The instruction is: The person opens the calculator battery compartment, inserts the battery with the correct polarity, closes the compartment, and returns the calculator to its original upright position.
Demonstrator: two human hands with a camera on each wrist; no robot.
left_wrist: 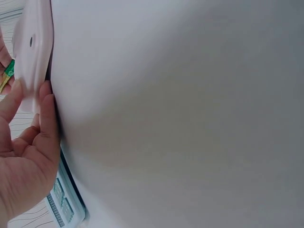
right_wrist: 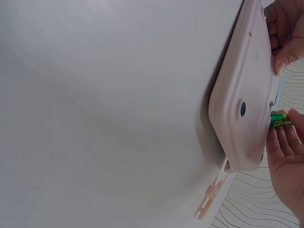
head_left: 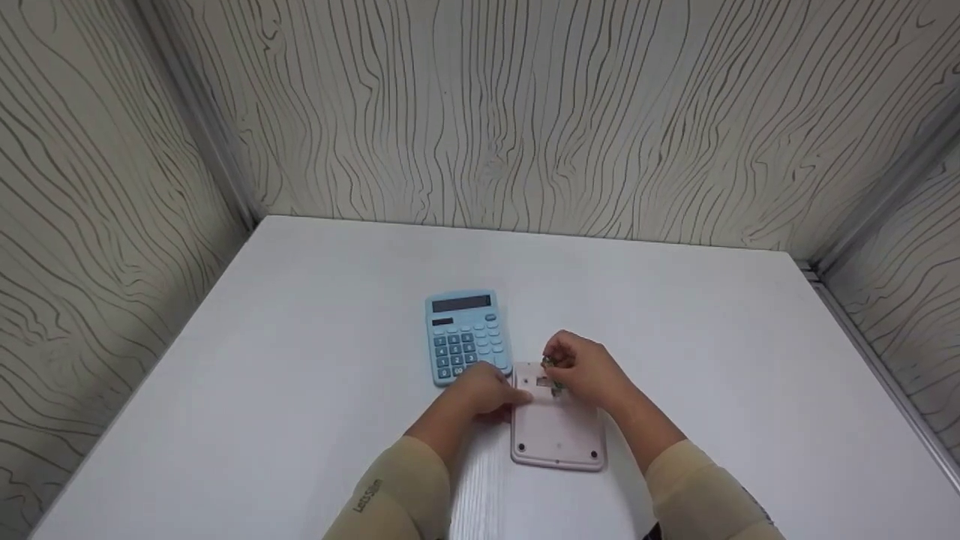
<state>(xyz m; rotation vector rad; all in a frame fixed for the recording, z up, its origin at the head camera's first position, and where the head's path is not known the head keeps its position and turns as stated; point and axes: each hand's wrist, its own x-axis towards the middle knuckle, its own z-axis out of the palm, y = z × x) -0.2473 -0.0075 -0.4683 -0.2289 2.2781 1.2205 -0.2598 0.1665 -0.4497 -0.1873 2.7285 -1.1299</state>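
Note:
A pale pink calculator [head_left: 559, 431] lies face down, its battery recess [head_left: 543, 382] uncovered near the far edge. My left hand [head_left: 484, 391] grips its left side, thumb [left_wrist: 14, 97] on the back and fingers [left_wrist: 47, 111] at the edge and underneath. Between the thumb and fingers of my right hand [head_left: 589, 371] is a green and yellow battery [right_wrist: 279, 120] marked GP, held right at the recess. That hand hides part of the recess in the head view. The battery [left_wrist: 7, 73] also peeks past the pink calculator in the left wrist view.
A light blue calculator [head_left: 457, 326] lies face up just beyond my left hand, close to the pink one. The white table [head_left: 337, 315] meets a wood-grain patterned panel [head_left: 480, 112] at the back, with similar panels at both sides.

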